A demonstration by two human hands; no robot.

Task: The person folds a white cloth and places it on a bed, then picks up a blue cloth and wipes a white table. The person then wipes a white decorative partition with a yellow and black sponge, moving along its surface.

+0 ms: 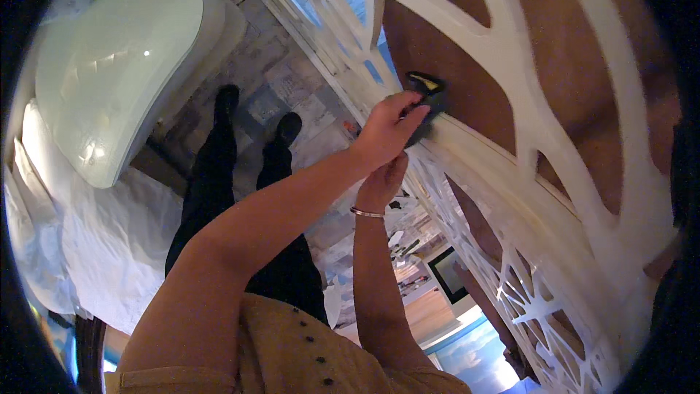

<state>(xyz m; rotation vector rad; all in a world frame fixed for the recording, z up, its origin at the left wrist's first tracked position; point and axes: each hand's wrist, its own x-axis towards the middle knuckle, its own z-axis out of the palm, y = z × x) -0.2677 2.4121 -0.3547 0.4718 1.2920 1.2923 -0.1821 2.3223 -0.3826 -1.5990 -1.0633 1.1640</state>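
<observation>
My left hand (390,128) reaches up to a cream lattice panel (503,51). Its thumb and fingers close on a small black hand tool with a yellow inset (426,84), whose exact kind I cannot make out. The tool is right at the pale ledge (496,164) along the panel's lower edge. Just below, my right hand (383,184), with a bracelet (367,212) at the wrist, has its fingers bent upward near the tool's lower end. The left hand partly covers those fingertips, so what they grip is hidden.
Brown backing (437,51) shows through the lattice openings. At the left stands a glossy pale curved tabletop (117,66), with white sheeting (120,241) below it. Patterned floor (313,98) lies under my feet. A dark-screened frame (450,275) and scattered small items lie beyond my right arm.
</observation>
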